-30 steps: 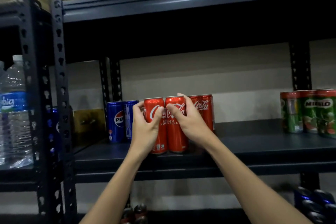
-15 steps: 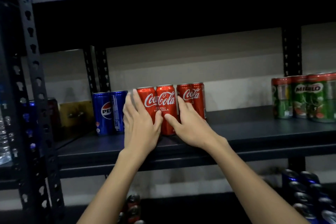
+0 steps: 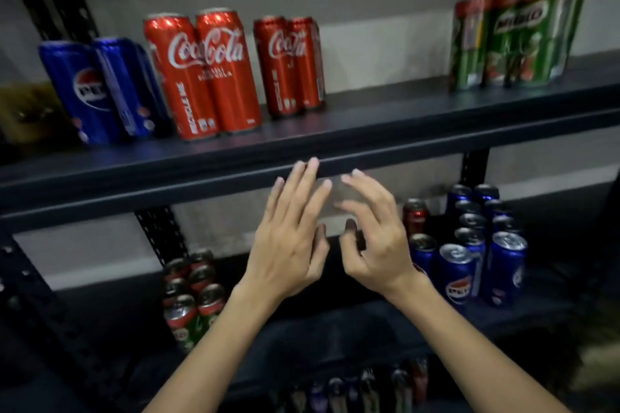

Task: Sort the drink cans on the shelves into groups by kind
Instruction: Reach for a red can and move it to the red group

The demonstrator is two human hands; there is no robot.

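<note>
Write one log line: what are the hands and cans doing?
left hand: open, empty | right hand: open, empty | Coke cans: grouped, upper shelf | next: lower cans

A: What stands on the upper shelf [image 3: 335, 131]?
B: Blue Pepsi cans [image 3: 100, 90] left, red Coca-Cola cans [image 3: 214, 70] beside them, green Milo cans [image 3: 516, 33] well apart.
A: And the lower shelf [image 3: 335, 329]?
B: Green cans [image 3: 193, 298] left, more Pepsi cans [image 3: 476, 245] right.

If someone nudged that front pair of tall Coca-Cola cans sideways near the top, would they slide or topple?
The front Coca-Cola cans are tall and slim with narrow bases, so a high push would probably tip them. They look sealed, hence likely full and fairly heavy, which steadies them. A low push would likely slide them along the smooth dark shelf, probably knocking the blue Pepsi cans beside them.
</note>
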